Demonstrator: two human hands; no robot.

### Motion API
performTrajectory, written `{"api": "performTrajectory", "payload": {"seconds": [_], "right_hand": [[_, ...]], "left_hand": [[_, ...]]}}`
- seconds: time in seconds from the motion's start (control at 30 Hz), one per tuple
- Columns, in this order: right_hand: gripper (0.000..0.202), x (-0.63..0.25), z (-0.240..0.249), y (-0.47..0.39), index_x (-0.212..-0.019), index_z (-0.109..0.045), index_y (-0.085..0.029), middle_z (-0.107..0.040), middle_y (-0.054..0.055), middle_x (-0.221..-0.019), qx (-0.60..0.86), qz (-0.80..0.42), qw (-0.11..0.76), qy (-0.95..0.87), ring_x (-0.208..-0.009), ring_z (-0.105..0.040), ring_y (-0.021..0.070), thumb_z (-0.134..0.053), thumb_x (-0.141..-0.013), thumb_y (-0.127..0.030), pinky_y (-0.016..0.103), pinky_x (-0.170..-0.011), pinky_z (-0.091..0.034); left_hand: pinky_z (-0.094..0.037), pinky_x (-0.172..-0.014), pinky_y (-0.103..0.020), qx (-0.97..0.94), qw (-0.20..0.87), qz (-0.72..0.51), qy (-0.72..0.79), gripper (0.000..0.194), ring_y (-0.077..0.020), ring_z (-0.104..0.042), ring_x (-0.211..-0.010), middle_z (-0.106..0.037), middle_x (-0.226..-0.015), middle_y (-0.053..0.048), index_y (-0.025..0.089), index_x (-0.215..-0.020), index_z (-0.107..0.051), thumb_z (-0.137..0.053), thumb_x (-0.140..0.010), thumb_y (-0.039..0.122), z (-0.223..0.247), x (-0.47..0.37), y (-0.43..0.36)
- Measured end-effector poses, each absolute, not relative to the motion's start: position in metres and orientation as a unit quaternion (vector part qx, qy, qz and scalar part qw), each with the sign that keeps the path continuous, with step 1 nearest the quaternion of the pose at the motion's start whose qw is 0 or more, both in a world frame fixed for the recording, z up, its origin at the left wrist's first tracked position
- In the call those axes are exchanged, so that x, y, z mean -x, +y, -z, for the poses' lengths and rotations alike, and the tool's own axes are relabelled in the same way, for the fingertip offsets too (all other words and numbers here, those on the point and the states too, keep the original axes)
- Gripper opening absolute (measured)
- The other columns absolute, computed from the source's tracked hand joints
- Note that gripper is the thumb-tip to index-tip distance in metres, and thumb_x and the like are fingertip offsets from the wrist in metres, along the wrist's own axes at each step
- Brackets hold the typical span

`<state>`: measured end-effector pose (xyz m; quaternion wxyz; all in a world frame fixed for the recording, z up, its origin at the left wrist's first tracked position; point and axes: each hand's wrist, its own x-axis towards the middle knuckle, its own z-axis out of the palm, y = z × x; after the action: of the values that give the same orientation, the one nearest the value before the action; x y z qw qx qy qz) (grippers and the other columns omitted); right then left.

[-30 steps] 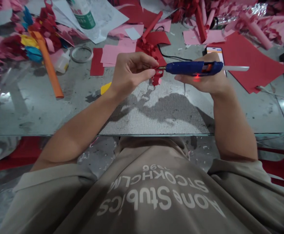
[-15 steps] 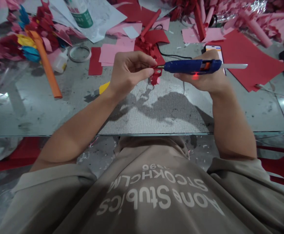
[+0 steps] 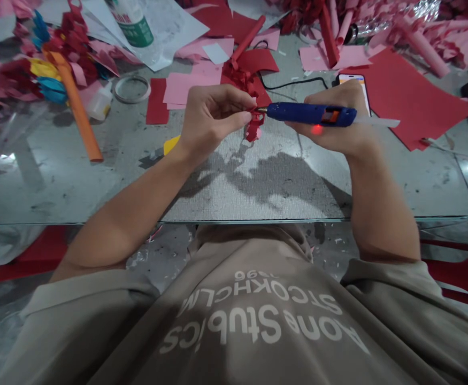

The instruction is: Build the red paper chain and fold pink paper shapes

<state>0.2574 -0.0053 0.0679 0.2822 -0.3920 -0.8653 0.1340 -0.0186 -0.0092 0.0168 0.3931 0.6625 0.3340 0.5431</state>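
Note:
My left hand [image 3: 213,117] pinches a red cut-paper piece [image 3: 253,131] between thumb and fingertips, and its lower part hangs over the table. In my right hand [image 3: 338,131] is a blue glue gun [image 3: 298,112], held sideways with its nozzle pointing left. The nozzle tip meets the red paper at my left fingertips. A small red light glows on the gun's underside, and a whitish glue stick [image 3: 380,122] sticks out of its rear. Behind my left fingers lies more crumpled red paper [image 3: 237,75].
A phone [image 3: 354,80] lies behind my right hand, beside a large red sheet [image 3: 414,99]. To the left are a tape ring [image 3: 132,89], a glue bottle [image 3: 100,101] and an orange paper roll [image 3: 77,117]. Pink paper and a green-labelled bottle [image 3: 133,24] stand farther back.
The glue gun has shifted slightly left and its rear end has tipped toward me. My left hand stays nearly still on the red paper.

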Motion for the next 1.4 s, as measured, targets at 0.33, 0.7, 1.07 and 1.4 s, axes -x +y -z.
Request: {"api": "performTrajectory", "payload": {"seconds": [0.33, 0.7, 1.07, 1.4], "right_hand": [[0.067, -0.258, -0.064, -0.001, -0.058, -0.032, -0.022, -0.028, -0.006, -0.057, 0.338, -0.145, 0.327, -0.870, -0.057, -0.019, 0.0107, -0.086, -0.092, -0.044, 0.035, -0.055, -0.019], [0.067, -0.258, -0.061, 0.001, -0.058, -0.032, -0.023, -0.025, -0.006, -0.057, 0.347, -0.100, 0.327, -0.873, -0.056, -0.019, 0.0113, -0.089, -0.089, -0.039, 0.037, -0.056, -0.020], [0.069, -0.258, -0.063, 0.001, -0.058, -0.033, -0.022, -0.025, -0.006, -0.057, 0.352, -0.092, 0.320, -0.875, -0.055, -0.019, 0.0111, -0.090, -0.089, -0.046, 0.038, -0.057, -0.021], [0.069, -0.260, -0.065, 0.001, -0.060, -0.033, -0.022, -0.027, -0.005, -0.057, 0.346, -0.098, 0.302, -0.883, -0.055, -0.021, 0.0114, -0.087, -0.090, -0.052, 0.037, -0.058, -0.022]], "left_hand": [[-0.052, -0.065, -0.034, -0.665, 0.381, -0.584, 0.267, 0.026, -0.0148, -0.066, -0.069, -0.081, -0.085, -0.002, 0.032, -0.091, -0.088, -0.100, -0.078, 0.051, -0.010, 0.014, -0.003], [-0.050, -0.063, -0.030, -0.661, 0.379, -0.602, 0.240, 0.035, -0.0134, -0.069, -0.072, -0.083, -0.087, -0.003, 0.025, -0.094, -0.088, -0.102, -0.075, 0.050, 0.001, 0.017, 0.010], [-0.056, -0.068, -0.030, -0.658, 0.382, -0.608, 0.227, 0.038, -0.0147, -0.072, -0.075, -0.083, -0.087, -0.001, 0.024, -0.093, -0.088, -0.103, -0.072, 0.053, 0.004, 0.019, 0.018], [-0.054, -0.071, -0.031, -0.653, 0.398, -0.605, 0.224, 0.031, -0.0151, -0.070, -0.077, -0.083, -0.089, -0.003, 0.024, -0.093, -0.088, -0.103, -0.075, 0.045, 0.004, 0.019, 0.016]]}}
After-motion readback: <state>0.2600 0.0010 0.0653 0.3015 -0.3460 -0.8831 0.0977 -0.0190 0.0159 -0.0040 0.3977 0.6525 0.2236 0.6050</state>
